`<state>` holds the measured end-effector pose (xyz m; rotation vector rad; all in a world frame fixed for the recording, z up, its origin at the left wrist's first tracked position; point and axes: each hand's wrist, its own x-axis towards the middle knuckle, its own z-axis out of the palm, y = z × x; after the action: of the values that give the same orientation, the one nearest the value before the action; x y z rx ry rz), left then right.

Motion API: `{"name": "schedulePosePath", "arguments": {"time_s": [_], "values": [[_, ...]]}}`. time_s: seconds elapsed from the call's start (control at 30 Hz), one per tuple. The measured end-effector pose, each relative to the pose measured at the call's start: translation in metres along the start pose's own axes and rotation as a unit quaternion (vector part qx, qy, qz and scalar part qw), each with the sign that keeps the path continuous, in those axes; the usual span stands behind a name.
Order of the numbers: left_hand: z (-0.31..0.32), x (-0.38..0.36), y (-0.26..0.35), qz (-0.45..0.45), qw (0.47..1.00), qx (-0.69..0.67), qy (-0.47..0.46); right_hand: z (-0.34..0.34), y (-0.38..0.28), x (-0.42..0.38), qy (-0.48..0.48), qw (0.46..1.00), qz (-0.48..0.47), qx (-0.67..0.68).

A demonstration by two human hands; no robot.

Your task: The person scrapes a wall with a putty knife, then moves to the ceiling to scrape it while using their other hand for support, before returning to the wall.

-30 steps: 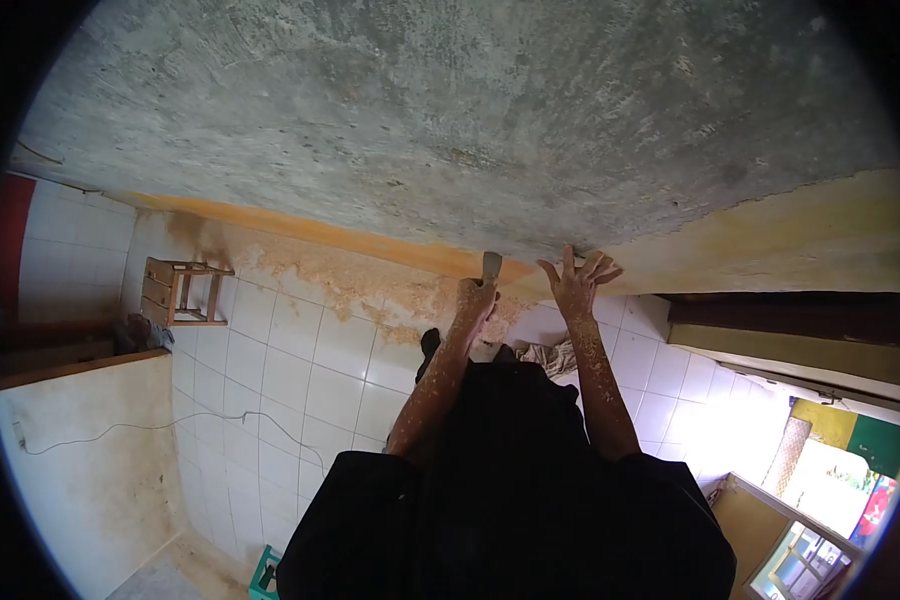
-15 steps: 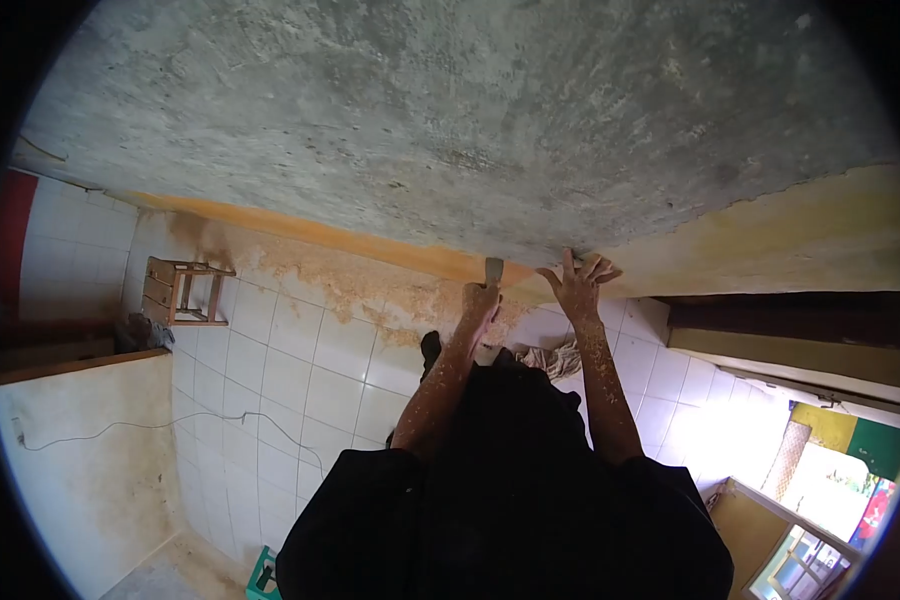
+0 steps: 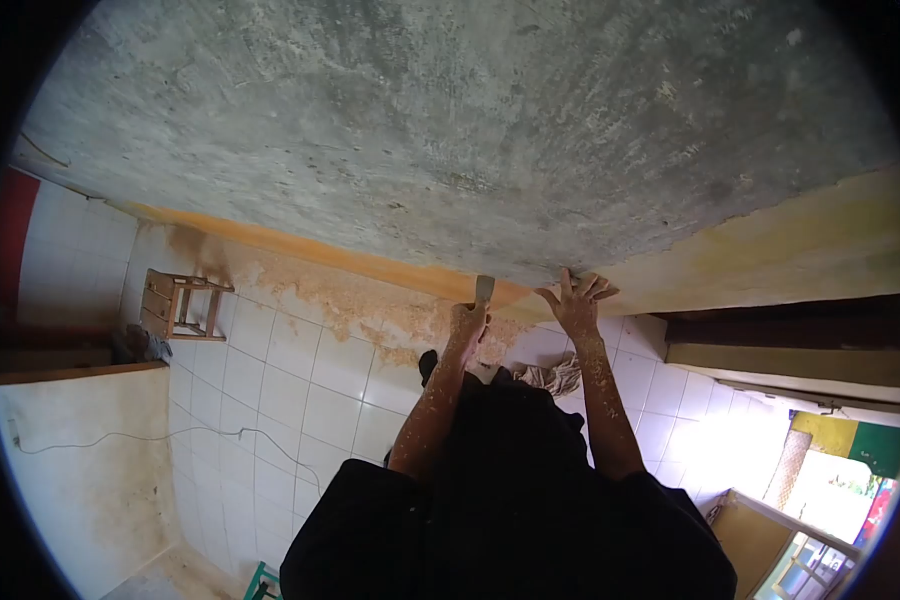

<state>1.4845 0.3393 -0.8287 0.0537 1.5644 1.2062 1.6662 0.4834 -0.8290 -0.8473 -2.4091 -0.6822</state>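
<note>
My left hand (image 3: 466, 320) is closed around the handle of a scraper (image 3: 484, 290). Its flat blade points up at the orange strip of paint (image 3: 420, 275) low on the wall. Just to the right, my right hand (image 3: 576, 305) leans on the wall with fingers spread, near the ragged edge of the yellowish paint (image 3: 750, 240). Above both hands stretches the bare grey wall (image 3: 420, 130). Pale flecks cover both forearms.
Tan scrapings (image 3: 340, 300) lie along the wall's foot on the white floor tiles (image 3: 335, 390). A wooden stool (image 3: 185, 305) stands left. A crumpled cloth (image 3: 553, 375) is by my feet. A thin cable (image 3: 200, 430) runs left; a bright doorway (image 3: 830, 490) is at right.
The view has tilted slightly, so wall and hands appear lower. The scraper has shifted a little left and down. My right hand stays spread on the wall.
</note>
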Motion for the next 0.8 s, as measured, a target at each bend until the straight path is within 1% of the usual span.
{"name": "schedulePosePath", "arguments": {"time_s": [0.13, 0.3, 0.43, 0.53, 0.63, 0.73, 0.8], "values": [[-0.003, -0.002, -0.003, 0.004, 1.0, 0.018, 0.019, 0.004, 0.001, -0.004, 0.037, 0.999, -0.026, 0.008], [-0.013, -0.002, 0.001, -0.005, 1.0, -0.012, -0.002, 0.004, -0.006, -0.006, 0.001, 1.0, 0.025, 0.018], [-0.009, -0.002, 0.01, 0.002, 1.0, -0.012, 0.013, -0.001, -0.003, -0.003, -0.003, 0.999, 0.015, 0.029], [-0.015, -0.007, 0.019, -0.043, 0.999, -0.004, -0.003, -0.001, -0.003, 0.0, 0.008, 1.0, 0.007, 0.016], [-0.01, -0.012, 0.018, -0.02, 0.999, -0.021, 0.018, -0.01, -0.007, 0.003, -0.011, 0.999, 0.026, 0.039], [-0.017, 0.011, 0.008, -0.01, 1.0, -0.016, 0.002, -0.01, -0.006, 0.006, 0.01, 0.999, 0.018, 0.039], [-0.011, -0.008, 0.011, -0.007, 1.0, -0.013, 0.016, -0.012, -0.005, 0.004, 0.0, 0.999, 0.017, 0.036]]}}
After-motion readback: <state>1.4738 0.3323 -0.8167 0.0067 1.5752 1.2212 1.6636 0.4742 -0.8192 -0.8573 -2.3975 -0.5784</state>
